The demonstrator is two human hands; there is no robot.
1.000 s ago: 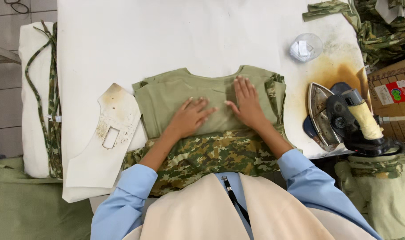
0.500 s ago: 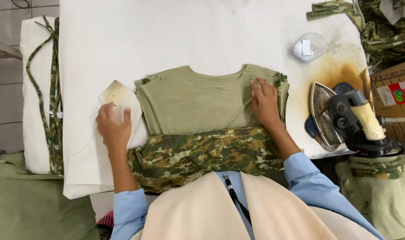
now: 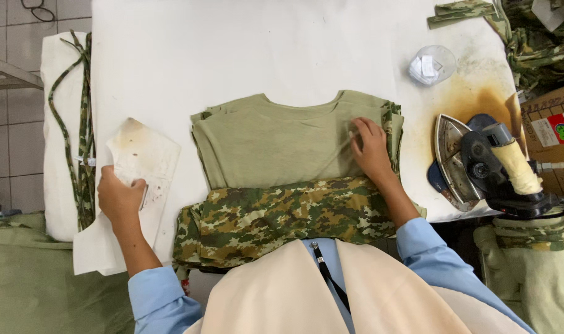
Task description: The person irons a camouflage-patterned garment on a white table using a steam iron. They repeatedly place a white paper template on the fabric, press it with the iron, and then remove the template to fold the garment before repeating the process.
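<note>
An olive-green garment piece (image 3: 282,142) lies flat on the white ironing table (image 3: 245,49), with a camouflage fabric panel (image 3: 276,216) along its near edge. My right hand (image 3: 370,148) presses on the garment's right side, fingers spread and flat. My left hand (image 3: 118,199) rests on a stained white cardboard template (image 3: 133,179) at the table's left edge, fingers curled over its lower part.
A steam iron (image 3: 480,164) rests on a scorched patch at the right edge. A clear plastic cup (image 3: 431,65) stands behind it. Camouflage straps (image 3: 78,136) lie on a padded board at left. Camouflage fabric piles (image 3: 535,37) and a cardboard box (image 3: 554,133) sit at right.
My left hand left the garment, went to the white template and slid down along it. My right hand shifted to the garment's right side.
</note>
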